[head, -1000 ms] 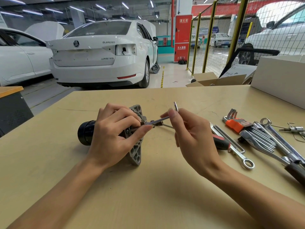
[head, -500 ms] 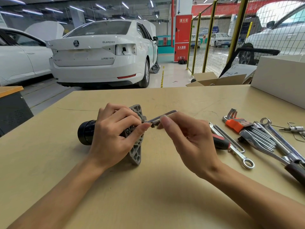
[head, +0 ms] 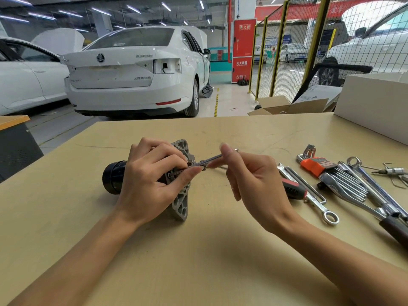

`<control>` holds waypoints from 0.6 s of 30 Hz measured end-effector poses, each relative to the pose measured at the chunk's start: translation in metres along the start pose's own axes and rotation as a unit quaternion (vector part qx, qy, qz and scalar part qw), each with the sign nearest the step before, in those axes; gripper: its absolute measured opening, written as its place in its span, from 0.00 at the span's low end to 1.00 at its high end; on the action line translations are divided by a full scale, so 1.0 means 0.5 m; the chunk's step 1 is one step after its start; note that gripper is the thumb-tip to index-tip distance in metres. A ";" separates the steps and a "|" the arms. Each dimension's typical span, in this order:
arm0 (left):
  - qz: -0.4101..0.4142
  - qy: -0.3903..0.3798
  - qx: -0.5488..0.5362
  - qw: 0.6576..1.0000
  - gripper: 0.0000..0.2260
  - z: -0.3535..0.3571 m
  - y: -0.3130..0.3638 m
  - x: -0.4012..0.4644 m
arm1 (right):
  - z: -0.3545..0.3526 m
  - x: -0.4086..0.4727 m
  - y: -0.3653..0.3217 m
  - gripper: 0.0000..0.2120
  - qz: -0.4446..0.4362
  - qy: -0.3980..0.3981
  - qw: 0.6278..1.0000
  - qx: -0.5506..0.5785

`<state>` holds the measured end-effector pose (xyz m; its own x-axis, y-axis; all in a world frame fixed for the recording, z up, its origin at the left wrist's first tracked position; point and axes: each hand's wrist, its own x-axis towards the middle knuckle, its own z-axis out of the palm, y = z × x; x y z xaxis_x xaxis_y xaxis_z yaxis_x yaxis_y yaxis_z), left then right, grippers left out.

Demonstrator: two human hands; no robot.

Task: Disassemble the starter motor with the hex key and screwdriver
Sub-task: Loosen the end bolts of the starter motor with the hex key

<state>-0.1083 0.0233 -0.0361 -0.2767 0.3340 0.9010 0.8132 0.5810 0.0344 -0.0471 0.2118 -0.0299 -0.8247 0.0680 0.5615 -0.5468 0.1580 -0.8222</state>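
I see my left hand [head: 152, 184] curled round the motor [head: 176, 180] on the tabletop [head: 198, 261]; my right hand [head: 254, 184] pinches the hex key [head: 209, 160], remaining fingers loosely spread

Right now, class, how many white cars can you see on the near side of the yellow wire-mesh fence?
2: a white saloon straight ahead beyond the wooden table, and another white car cut off at the left edge. More cars show through the yellow wire-mesh fence.

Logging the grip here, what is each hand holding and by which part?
Left hand grips the starter motor around its body; right hand pinches the hex key at its outer end.
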 end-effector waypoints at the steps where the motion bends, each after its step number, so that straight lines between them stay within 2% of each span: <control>1: 0.002 0.001 0.002 1.000 0.16 0.000 0.000 0.000 | 0.001 0.000 -0.001 0.19 -0.006 0.000 1.000 -0.001; 7: 0.000 -0.002 0.003 1.000 0.16 -0.001 0.001 0.000 | 0.003 -0.002 0.003 0.18 -0.057 0.002 0.997 -0.051; 11: 0.001 -0.005 -0.006 1.000 0.15 -0.001 0.002 0.001 | 0.006 -0.004 0.009 0.23 -0.088 -0.006 0.994 -0.061; 18: 0.004 -0.005 -0.002 1.000 0.16 0.000 0.002 0.000 | 0.002 -0.005 0.002 0.05 -0.096 -0.006 0.995 -0.037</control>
<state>-0.1075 0.0237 -0.0361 -0.2754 0.3458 0.8970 0.8172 0.5756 0.0290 -0.0454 0.2106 -0.0322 -0.7076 0.0172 0.7065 -0.6832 0.2389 -0.6901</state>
